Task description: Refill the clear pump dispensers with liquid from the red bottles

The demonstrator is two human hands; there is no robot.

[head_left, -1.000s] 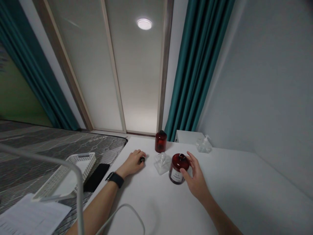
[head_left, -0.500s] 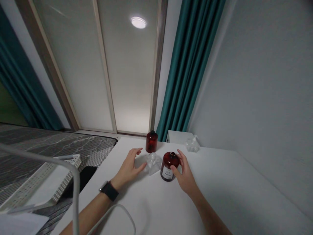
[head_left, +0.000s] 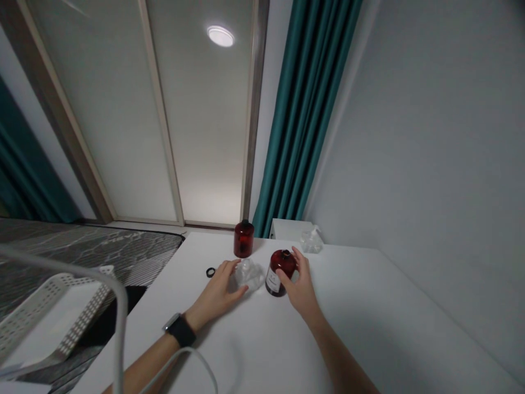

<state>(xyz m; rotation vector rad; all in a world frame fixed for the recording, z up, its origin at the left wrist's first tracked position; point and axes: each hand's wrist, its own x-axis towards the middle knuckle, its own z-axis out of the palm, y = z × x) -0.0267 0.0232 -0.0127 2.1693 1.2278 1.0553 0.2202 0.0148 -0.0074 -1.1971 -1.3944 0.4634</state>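
On the white surface [head_left: 361, 295], the right hand [head_left: 302, 291] was clasped around the translucent dark-red cylindrical bottle [head_left: 280, 262] while the left hand [head_left: 217, 294], fingers apart, framed the crumpled clear plastic bag [head_left: 251, 273] to its left, where a careless sweep might topple the bottle.

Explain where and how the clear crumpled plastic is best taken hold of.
Probably pinch the clear crumpled plastic at its raised middle, coming from the left. Its bulge looks loose enough to gather; the left hand is on that side, while the labelled bottle stands to the plastic's right and the other bottle behind.
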